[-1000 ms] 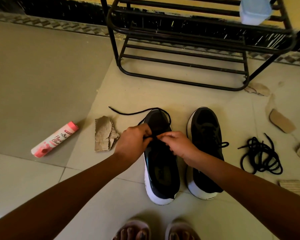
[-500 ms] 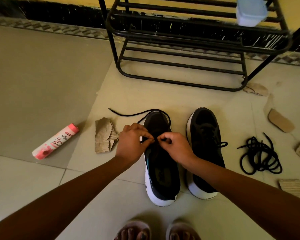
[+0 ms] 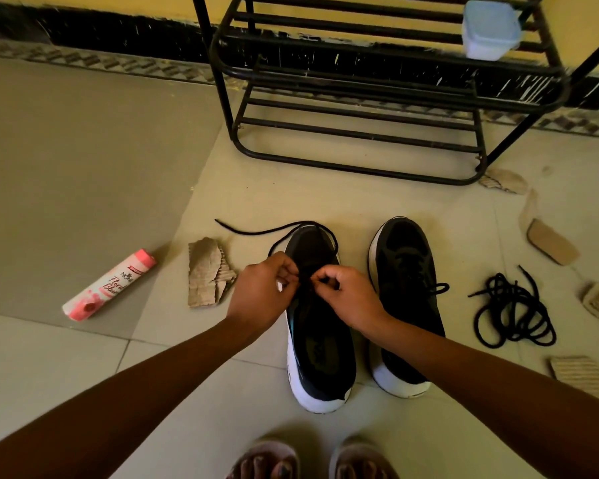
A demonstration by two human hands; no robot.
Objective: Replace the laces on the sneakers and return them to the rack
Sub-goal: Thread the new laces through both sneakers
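Two black sneakers with white soles stand side by side on the tiled floor, toes pointing to the rack. Over the left sneaker (image 3: 320,347) my left hand (image 3: 261,293) and my right hand (image 3: 348,293) meet, each pinching the black lace (image 3: 256,232) at the eyelets. The lace's free end loops round the toe and trails off to the left. The right sneaker (image 3: 407,288) is laced, with a short end sticking out to its right. A tangled pile of loose black laces (image 3: 514,311) lies further right. The black metal rack (image 3: 360,98) stands behind the shoes.
A pink spray can (image 3: 109,285) lies on the floor at left, torn cardboard (image 3: 208,273) beside it. More cardboard scraps (image 3: 552,242) are scattered at right. A pale plastic container (image 3: 490,29) sits on the rack's upper shelf. My sandalled feet (image 3: 312,459) are at the bottom edge.
Both hands stay at the left sneaker's eyelets; the fingers have shifted on the lace and my left hand's fingers now curl in closer to my right hand.
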